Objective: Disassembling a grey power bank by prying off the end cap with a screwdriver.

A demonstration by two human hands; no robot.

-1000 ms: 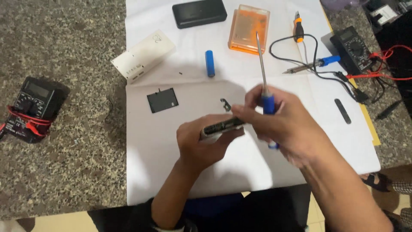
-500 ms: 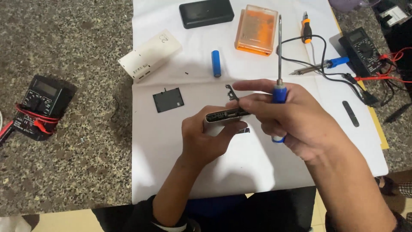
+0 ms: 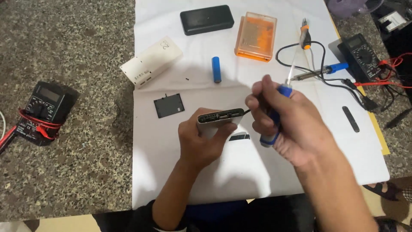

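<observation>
Far left, on the granite top [image 3: 73,51], lies a black multimeter [image 3: 43,112] with red leads. On the white sheet [image 3: 171,172]: a white box [image 3: 150,66], then a small black cover plate [image 3: 169,105]. The left hand [image 3: 199,141] grips a silver power bank [image 3: 221,119] above the sheet's centre, port end facing the camera, fingers wrapped round its body, thumb along its near side. A blue cell [image 3: 216,69] and a black power bank [image 3: 207,19] lie beyond it. The right hand [image 3: 292,124], just beside the silver unit, has its fingers curled tight around a blue-handled screwdriver [image 3: 274,116], shaft pointing up and away. Further right: an orange bit case [image 3: 255,36], a soldering iron [image 3: 319,71], a black strip [image 3: 351,119] and a second multimeter [image 3: 358,53].
</observation>
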